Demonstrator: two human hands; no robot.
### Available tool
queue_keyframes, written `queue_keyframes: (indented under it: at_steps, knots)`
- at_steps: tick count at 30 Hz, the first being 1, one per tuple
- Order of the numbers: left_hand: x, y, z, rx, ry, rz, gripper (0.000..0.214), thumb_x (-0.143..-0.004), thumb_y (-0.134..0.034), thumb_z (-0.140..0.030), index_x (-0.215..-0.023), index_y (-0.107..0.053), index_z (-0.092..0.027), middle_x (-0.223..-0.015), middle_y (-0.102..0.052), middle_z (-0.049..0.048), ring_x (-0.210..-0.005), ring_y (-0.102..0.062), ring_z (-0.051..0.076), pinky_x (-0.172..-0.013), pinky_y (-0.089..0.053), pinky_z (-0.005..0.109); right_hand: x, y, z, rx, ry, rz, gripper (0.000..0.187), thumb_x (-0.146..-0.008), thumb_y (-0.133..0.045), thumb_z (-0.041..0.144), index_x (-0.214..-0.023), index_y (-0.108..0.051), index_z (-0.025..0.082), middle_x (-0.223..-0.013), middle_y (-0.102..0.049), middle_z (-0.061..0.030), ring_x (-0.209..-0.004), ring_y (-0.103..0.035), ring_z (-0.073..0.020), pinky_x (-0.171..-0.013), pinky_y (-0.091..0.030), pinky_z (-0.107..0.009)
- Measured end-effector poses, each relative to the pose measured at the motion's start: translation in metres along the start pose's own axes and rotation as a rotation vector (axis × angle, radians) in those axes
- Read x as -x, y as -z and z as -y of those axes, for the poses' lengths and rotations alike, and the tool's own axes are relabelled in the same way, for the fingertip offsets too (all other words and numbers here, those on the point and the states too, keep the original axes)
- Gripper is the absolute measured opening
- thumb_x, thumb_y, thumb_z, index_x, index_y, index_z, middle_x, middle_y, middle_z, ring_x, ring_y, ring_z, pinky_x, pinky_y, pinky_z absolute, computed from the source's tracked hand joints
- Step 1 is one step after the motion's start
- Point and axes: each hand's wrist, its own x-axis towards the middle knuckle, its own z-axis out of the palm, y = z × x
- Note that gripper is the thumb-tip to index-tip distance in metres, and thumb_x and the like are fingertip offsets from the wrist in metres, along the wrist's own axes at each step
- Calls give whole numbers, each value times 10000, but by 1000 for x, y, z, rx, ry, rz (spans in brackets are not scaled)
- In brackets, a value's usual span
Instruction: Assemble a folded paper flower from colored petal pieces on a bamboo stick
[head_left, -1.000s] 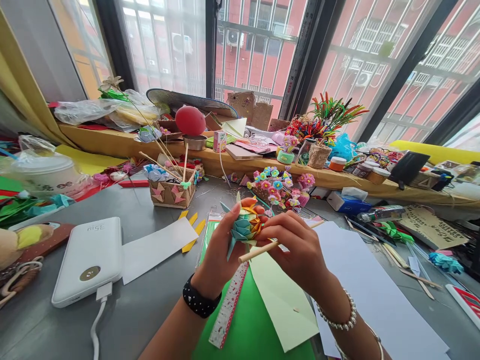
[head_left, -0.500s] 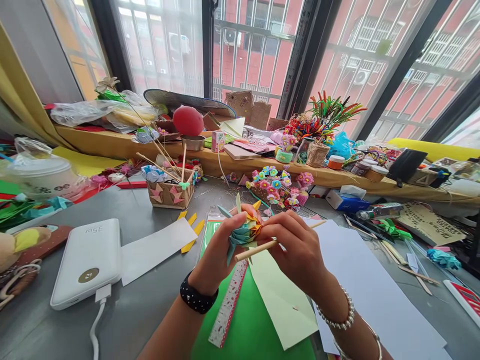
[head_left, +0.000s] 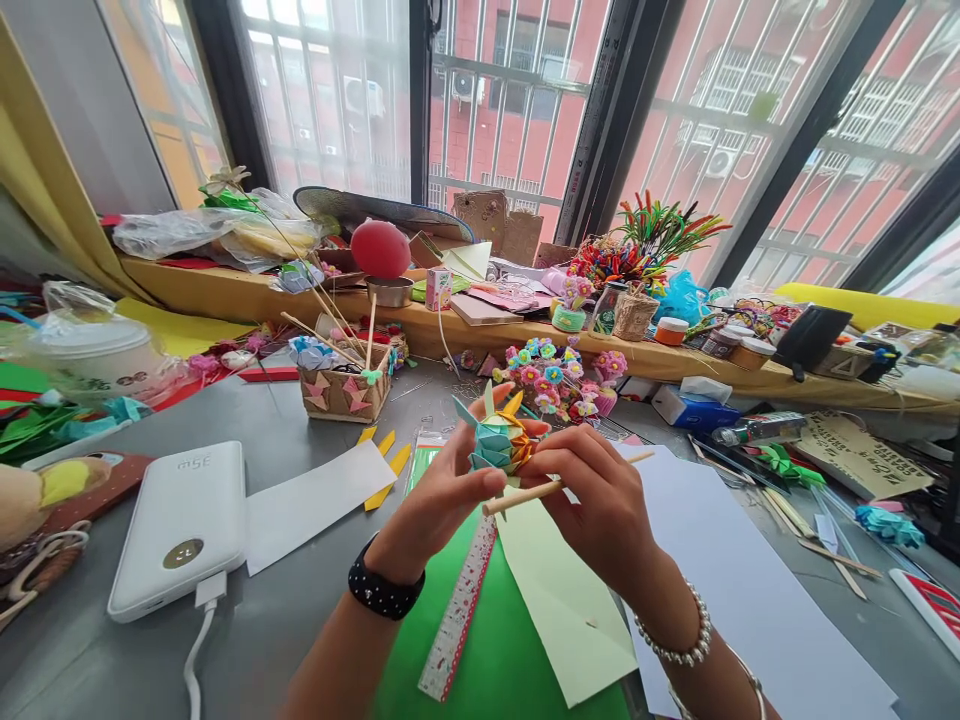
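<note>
A folded paper flower [head_left: 496, 440] in teal, yellow and orange sits between both hands above the table's middle. My left hand [head_left: 439, 500] cups it from the left, fingers closed on its petals. My right hand [head_left: 600, 500] pinches it from the right and also grips a thin wooden stick [head_left: 540, 492] that lies across under the flower. Below the hands lie a green sheet [head_left: 510, 650], a pale green paper [head_left: 562, 590] and a patterned ruler [head_left: 459, 615].
A white power bank [head_left: 176, 525] with cable lies at left beside a white paper strip [head_left: 311, 500]. A cardboard basket with sticks [head_left: 345, 385] and small paper flowers [head_left: 559, 375] stand behind. White sheets [head_left: 750, 590] cover the right. The window ledge [head_left: 450, 325] is crowded with craft supplies.
The paper flower has turned slightly in my hands and risen a little; my left fingers shifted lower on it. The stick stays gripped in my right hand.
</note>
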Motion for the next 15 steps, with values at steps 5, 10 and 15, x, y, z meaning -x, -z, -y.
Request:
queue_keyframes:
  at_steps: [5,10,15]
  knots:
    - [0,-3,-12,-40,-38,-37,922,-570,-725,-54,-1319,-269,-338,-1023,-655,52,-927,-628,247,-868,-444,376,-1,3,-1,-22,-18,13,111,-781,-535,80,-734,-572,173,-723,-596,-38,-693,-533,-143,-613,-465,-271]
    - [0,0,-14,-57,-58,-20,870,-538,-737,-40,-1275,-357,-303,-989,-668,79,-898,-641,270,-827,-475,376,-2,4,1,-114,-82,34,110,-787,-527,94,-749,-582,181,-735,-592,-30,-716,-544,-138,-624,-472,-266]
    - [0,0,-13,-89,-55,-21,983,-485,-739,17,-1301,-307,-321,-1020,-653,76,-928,-628,270,-814,-483,348,-2,7,2,-152,-146,65,97,-788,-530,110,-781,-584,191,-769,-589,-29,-740,-563,-139,-618,-481,-262]
